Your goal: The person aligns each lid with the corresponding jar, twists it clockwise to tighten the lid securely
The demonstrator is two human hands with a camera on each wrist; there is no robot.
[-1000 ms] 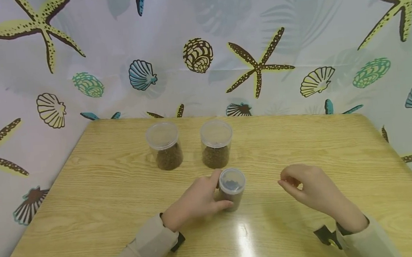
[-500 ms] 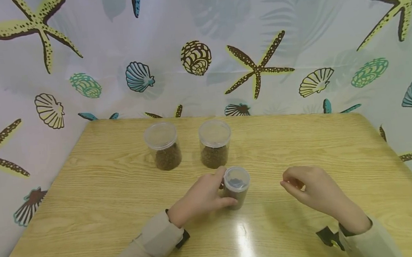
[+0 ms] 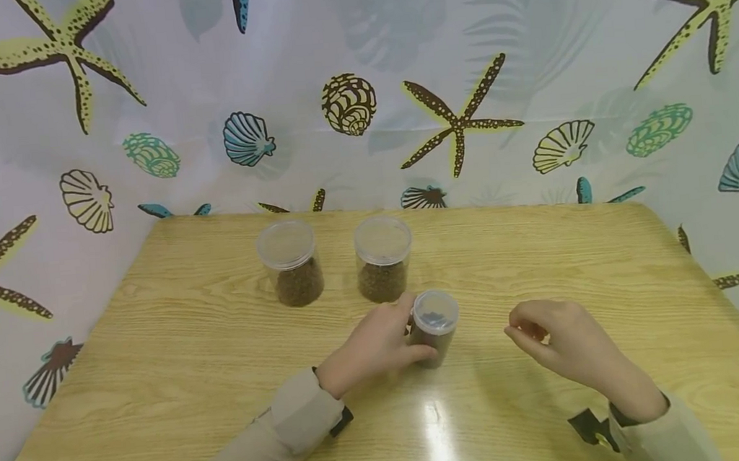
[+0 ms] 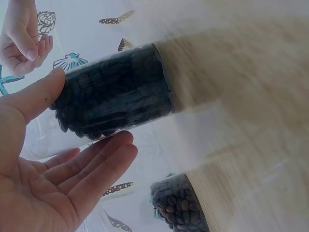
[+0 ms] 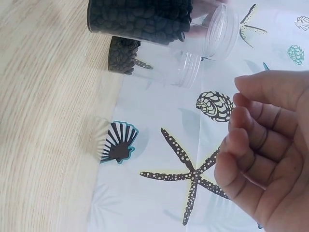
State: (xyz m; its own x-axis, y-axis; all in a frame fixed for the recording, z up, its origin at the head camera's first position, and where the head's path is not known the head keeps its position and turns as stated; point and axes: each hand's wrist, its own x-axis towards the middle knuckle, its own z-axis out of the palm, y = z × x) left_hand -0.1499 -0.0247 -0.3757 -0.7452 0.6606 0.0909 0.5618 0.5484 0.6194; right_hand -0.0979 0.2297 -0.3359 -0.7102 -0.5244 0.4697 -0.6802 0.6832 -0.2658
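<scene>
My left hand [image 3: 381, 342] grips a clear plastic jar of dark beans [image 3: 434, 337] from its left side, thumb on the near side and fingers behind it. In the left wrist view, the thumb [image 4: 41, 94] and fingers lie on opposite sides of the jar, near its lidded end. This jar stands upright, its base close to the wooden table, with a little free space above the beans. To its right, my right hand [image 3: 564, 345] is held above the table with fingers loosely bent and nothing in them.
Two wider lidded jars of brown coffee beans, a left jar [image 3: 298, 283] and a right jar [image 3: 382, 276], stand at the back of the wooden table [image 3: 175, 332]. A cloth [image 3: 302, 40] printed with shells and starfish hangs around the back and sides.
My left hand has moved to the right and slightly away from me with the jar of dark beans. The right hand and the two back jars stay about where they were.
</scene>
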